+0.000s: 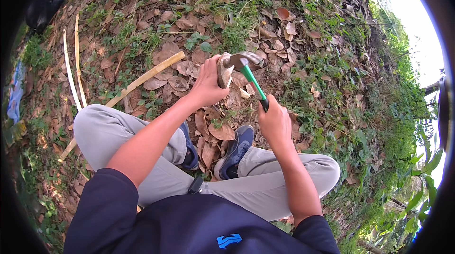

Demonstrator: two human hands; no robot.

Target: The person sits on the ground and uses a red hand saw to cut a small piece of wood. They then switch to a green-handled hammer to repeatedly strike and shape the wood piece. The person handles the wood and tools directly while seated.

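My right hand point(276, 122) is wrapped round the black grip of a claw hammer point(256, 86) with a green handle. The metal head lies against the top of a tan, rough-looking chunk point(223, 73), whose material I cannot make out. My left hand point(207, 85) grips this chunk from its left side, above the leaf-covered ground in front of my shoes. A thin pale sliver shows just under the chunk, beside my fingertips. Close below the hammer, a short pale wood piece point(244, 93) lies among the leaves.
A long tan strip point(142, 79) runs along the ground and passes behind my left knee. Two thinner strips point(77, 59) lie farther left. Dry leaves and low weeds cover the ground round my shoes point(236, 152). A dark shoe point(45, 7) shows at the far left.
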